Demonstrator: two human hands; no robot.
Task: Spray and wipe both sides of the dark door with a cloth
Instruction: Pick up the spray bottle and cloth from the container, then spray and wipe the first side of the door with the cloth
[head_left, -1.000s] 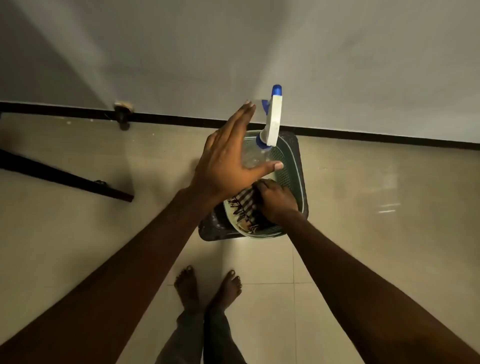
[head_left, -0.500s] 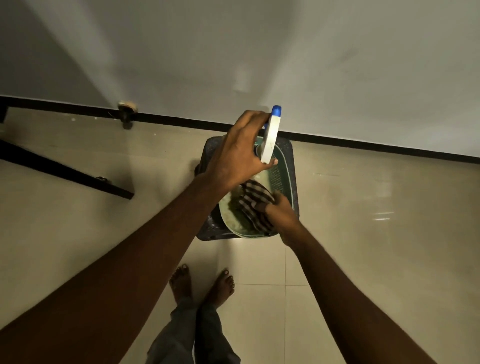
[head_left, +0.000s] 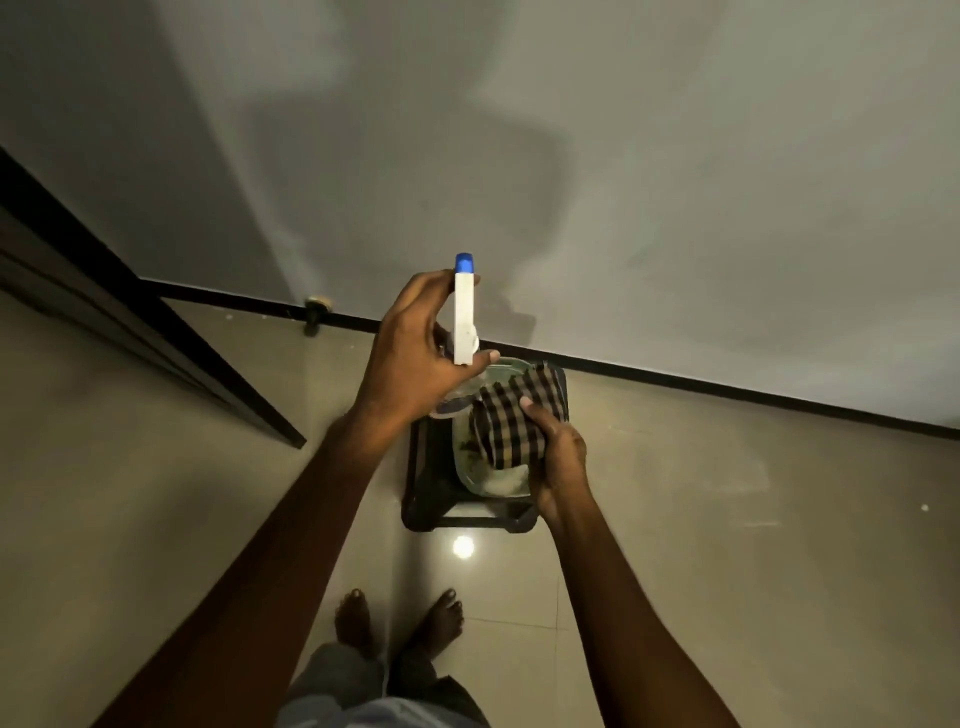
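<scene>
My left hand (head_left: 415, 358) grips a spray bottle (head_left: 464, 312) with a white head and blue nozzle, held upright above a green basket (head_left: 496, 486). My right hand (head_left: 558, 452) holds a dark checked cloth (head_left: 514, 415) lifted just over the basket. The dark door (head_left: 130, 322) stands open at the left, edge-on, its bottom corner near the floor. The bottle's clear body is mostly hidden behind my left hand.
The basket sits on a dark plastic stool (head_left: 431, 499) against a pale wall with a black skirting line (head_left: 727, 392). A small doorstop (head_left: 316, 306) is fixed by the skirting. My bare feet (head_left: 400, 618) stand on glossy beige tiles.
My left hand closed round the spray bottle and lifted it. My right hand raised the cloth out of the basket. The view tilted up, showing more of the door.
</scene>
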